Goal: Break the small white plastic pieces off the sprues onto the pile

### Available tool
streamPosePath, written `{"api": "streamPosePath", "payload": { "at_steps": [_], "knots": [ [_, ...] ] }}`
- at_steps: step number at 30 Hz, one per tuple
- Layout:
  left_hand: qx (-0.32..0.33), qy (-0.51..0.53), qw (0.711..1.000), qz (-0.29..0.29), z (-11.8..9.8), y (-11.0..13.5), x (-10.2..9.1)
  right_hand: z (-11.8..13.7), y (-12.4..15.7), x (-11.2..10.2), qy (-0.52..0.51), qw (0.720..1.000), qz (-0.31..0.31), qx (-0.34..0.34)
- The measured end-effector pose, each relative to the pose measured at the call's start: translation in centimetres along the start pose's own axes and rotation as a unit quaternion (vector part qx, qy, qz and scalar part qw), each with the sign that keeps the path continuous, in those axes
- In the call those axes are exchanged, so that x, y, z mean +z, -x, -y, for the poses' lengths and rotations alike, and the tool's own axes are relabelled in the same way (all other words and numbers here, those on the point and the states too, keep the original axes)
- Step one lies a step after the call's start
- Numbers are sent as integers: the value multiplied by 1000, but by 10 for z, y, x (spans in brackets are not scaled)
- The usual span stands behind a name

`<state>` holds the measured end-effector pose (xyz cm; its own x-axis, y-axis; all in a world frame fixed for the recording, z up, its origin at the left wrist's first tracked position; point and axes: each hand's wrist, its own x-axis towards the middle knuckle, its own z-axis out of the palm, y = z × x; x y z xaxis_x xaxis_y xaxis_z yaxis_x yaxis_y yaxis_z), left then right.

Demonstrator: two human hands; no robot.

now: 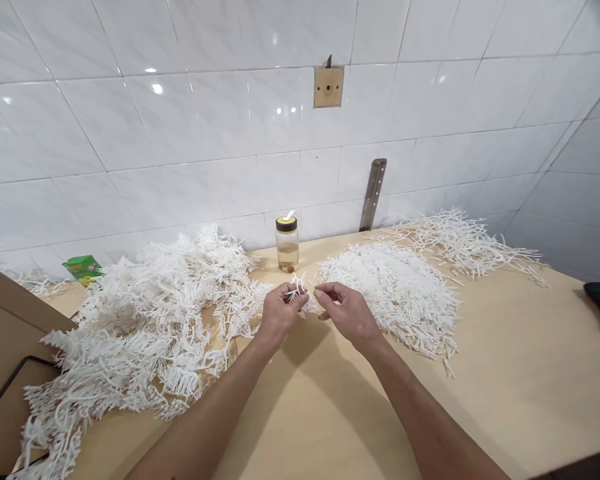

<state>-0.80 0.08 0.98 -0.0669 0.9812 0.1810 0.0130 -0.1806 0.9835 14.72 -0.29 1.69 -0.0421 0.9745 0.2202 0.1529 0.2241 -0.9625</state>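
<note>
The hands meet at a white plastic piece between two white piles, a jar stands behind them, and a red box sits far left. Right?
Not quite: the head view shows the box at far left is green, not red. The rest holds.

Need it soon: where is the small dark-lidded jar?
In the head view the jar stands centre-back on the table, near the tiled wall, beyond the left hand and right hand, between the left pile and right pile of white plastic pieces.
</note>
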Motion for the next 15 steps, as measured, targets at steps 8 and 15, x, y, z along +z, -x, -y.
{"api": "streamPosePath", "payload": {
  "at_steps": [8,15],
  "knots": [
    [29,-49,998,24,5,0,0,-3,1,1,63,998,22,4],
    [-58,15,997,53,-3,7,5,-6,3,6,98,995,0,-13]
  ]
}}
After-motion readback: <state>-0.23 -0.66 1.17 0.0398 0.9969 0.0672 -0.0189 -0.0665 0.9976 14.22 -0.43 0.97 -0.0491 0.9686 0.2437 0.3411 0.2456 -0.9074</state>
